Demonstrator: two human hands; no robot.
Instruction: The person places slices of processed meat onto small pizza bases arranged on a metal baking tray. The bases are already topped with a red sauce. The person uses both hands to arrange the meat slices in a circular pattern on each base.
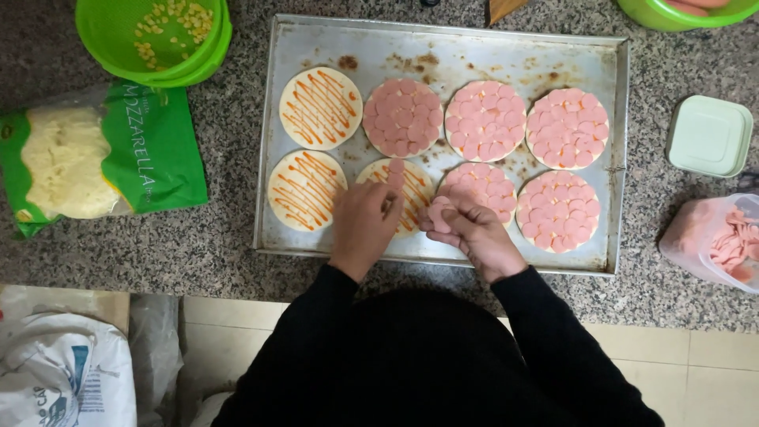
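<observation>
**Eight rounds on one tray, five fully topped**

One metal tray [443,47] on the granite bench [229,245] carries eight dough rounds: five covered in pink sausage slices, two with sauce stripes only, one part-topped round [411,186] in the near row. The left hand [364,221] rests fingers-down on that round. The right hand [474,233] is pinched around a small stack of slices [439,213]. Two green bowls stand at the far edge.

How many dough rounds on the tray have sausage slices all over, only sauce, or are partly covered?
Fully covered with slices: 5
Only sauce: 2
Partly covered, under the hands: 1
Total on the tray: 8
</observation>
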